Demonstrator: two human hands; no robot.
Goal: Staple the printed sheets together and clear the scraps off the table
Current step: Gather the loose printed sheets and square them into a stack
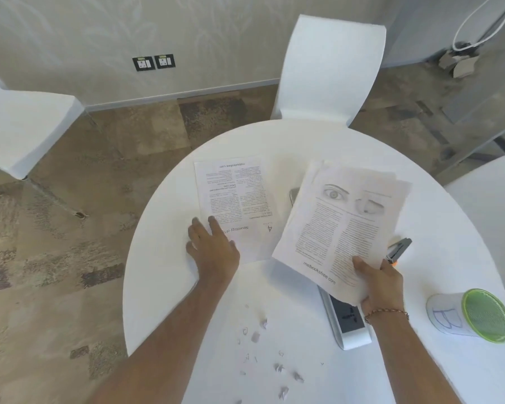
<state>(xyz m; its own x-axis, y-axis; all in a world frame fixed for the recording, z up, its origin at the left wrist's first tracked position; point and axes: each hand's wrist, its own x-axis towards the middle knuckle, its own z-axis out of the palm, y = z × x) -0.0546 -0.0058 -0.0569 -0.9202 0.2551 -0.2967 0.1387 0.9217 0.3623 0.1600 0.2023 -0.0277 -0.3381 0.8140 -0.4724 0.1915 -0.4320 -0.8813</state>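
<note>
My right hand (381, 282) grips the near corner of a small stack of printed sheets (341, 217) with eye drawings, lifted and tilted above the round white table (169, 287). A second printed sheet (233, 196) lies flat on the table, and my left hand (212, 247) rests on its near left corner with straight fingers. A stapler (398, 250) with an orange tip shows just past the held stack, partly hidden by it. Small paper scraps and loose staples (263, 345) are scattered at the table's near edge.
A grey and black device (347, 322) lies under my right wrist. A white cup with a green rim (473, 314) lies on its side at the right. A white chair (327, 71) stands behind the table, another chair (24, 132) at the left.
</note>
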